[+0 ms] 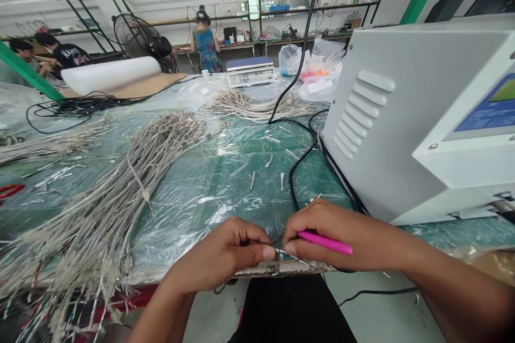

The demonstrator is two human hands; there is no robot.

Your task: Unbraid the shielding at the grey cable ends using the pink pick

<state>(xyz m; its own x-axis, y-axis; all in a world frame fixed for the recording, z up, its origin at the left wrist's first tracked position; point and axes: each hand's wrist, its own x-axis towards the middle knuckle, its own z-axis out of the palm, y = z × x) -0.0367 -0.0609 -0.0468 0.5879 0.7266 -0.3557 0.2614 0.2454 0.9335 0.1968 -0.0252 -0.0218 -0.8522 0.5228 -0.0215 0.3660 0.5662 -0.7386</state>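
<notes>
My left hand [237, 249] is closed in a pinch, thumb against forefinger, at the table's front edge. A thin silvery cable end [300, 261] runs between my two hands and passes under the right one. Most of it is hidden by the fingers. My right hand [322, 233] is closed just beside the left, its fingertips at the same cable. It also grips a slim tool with a bright pink handle [328, 243], whose tip is hidden in the fingers. To the left lies a large bundle of grey cables [148, 166] with stripped, frayed ends.
A grey-white machine [386, 118] stands at right, with a black cord [295, 171] running beside it. Foil scraps [253, 180] lie on the plastic-covered green table [225, 171]. More cables [249, 106], a small blue-topped box [250, 71] and plastic bags [317, 64] sit farther back. People work beyond.
</notes>
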